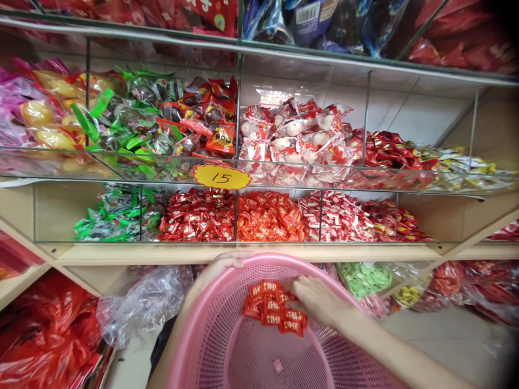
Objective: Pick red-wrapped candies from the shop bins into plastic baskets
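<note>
A pink plastic basket (279,260) with perforated sides stands below the shelf front, its mouth tilted toward me. My left hand (225,266) is closed over its far left rim. Inside the basket, my right hand (312,300) reaches in from the right, with its fingers curled around the right side of a handful of small orange-red wrapped candies (271,310). White lettering shows on their wrappers. Part of the handful is hidden by the fingers. A small pale pink square (278,366) shows at the basket's bottom.
Just beyond the basket, a glass-fronted shelf holds matching orange-red candies (270,216), between dark red packets (198,216) and red-and-white ones (340,216). A yellow price tag (222,176) reads 15. Red plastic bags (44,329) lie lower left; bagged green sweets (365,278) sit under the shelf.
</note>
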`<state>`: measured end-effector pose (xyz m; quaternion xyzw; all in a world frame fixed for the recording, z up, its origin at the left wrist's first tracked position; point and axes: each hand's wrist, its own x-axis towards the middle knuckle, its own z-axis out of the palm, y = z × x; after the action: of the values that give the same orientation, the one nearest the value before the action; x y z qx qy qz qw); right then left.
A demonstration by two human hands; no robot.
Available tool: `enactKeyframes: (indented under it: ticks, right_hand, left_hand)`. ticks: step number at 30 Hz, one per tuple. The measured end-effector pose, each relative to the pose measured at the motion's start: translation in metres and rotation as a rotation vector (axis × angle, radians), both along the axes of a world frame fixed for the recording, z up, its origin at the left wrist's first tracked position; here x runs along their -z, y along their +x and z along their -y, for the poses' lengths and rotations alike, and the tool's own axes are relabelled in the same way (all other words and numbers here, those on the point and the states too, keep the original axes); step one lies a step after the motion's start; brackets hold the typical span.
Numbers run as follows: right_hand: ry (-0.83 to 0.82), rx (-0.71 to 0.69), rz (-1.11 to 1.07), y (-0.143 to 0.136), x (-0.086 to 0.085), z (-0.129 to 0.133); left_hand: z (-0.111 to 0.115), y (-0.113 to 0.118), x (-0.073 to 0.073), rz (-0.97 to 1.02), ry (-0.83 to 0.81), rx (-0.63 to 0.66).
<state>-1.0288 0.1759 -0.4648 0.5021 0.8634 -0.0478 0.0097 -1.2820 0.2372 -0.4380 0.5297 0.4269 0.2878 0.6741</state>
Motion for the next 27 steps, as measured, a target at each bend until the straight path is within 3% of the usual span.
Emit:
enactKeyframes:
  ticks: [3, 7, 10, 12, 17, 22, 27]
  right_hand:
    - [0.012, 0.001, 0.018, -0.002, -0.011, -0.001]
    - [0.058, 0.043, -0.101, -0.01, -0.055, -0.015]
    - [0.135, 0.165, -0.199, -0.017, -0.087, -0.038]
    - [0.181, 0.29, -0.18, -0.021, -0.098, -0.056]
    - [0.028, 0.472, -0.09, -0.029, -0.094, -0.087]
    - [-0.016, 0.453, -0.235, -0.026, -0.08, -0.096]
    - [-0.052, 0.41, -0.462, -0.011, -0.085, -0.089]
  left_hand:
    - [0.001, 0.0, 0.0, 0.057, -0.062, -0.056]
    - [0.002, 0.0, -0.002, 0.041, -0.037, -0.092]
    - [-0.001, -0.001, 0.001, 0.048, -0.02, -0.047]
    - [-0.003, -0.001, 0.004, 0.052, -0.016, -0.041]
    - [-0.004, 0.0, 0.004, 0.062, -0.02, -0.015]
    - [-0.004, -0.001, 0.009, 0.099, 0.11, -0.004]
    - [-0.002, 0.0, 0.006, 0.059, -0.016, -0.028]
